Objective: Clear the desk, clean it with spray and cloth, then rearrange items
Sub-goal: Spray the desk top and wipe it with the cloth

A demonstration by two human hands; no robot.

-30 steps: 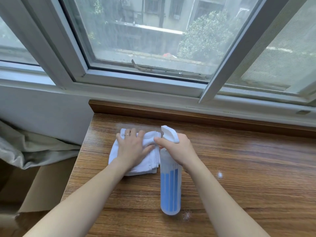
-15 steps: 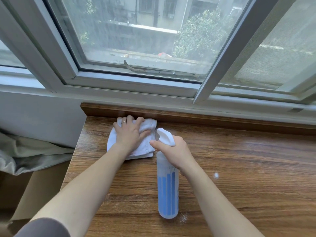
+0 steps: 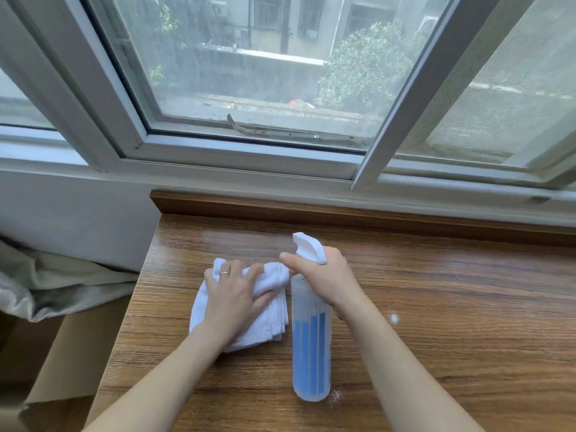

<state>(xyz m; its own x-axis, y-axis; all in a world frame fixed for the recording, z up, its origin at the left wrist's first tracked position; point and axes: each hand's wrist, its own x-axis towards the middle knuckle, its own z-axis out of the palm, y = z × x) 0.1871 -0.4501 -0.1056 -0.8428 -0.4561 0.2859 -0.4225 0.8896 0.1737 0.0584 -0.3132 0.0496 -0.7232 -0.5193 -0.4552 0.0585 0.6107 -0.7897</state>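
A folded white cloth [image 3: 270, 322] lies on the wooden desk [image 3: 436, 307] near its left end. My left hand [image 3: 233, 294] presses flat on the cloth, fingers spread. A clear spray bottle [image 3: 310, 353] with blue liquid and a white trigger head stands upright just right of the cloth. My right hand [image 3: 324, 279] grips the bottle's neck, index finger across the trigger. The desk's far left part shines wet.
A raised wooden ledge [image 3: 343, 213] runs along the desk's back under the white window frame [image 3: 249, 169]. Small white specks [image 3: 394, 318] lie right of the bottle. A cardboard box [image 3: 62, 353] and grey fabric [image 3: 46, 285] sit left of the desk, below its edge.
My left hand slid the cloth away to the back ledge, then drew it back toward me. The bottle and my right hand stayed almost in place.
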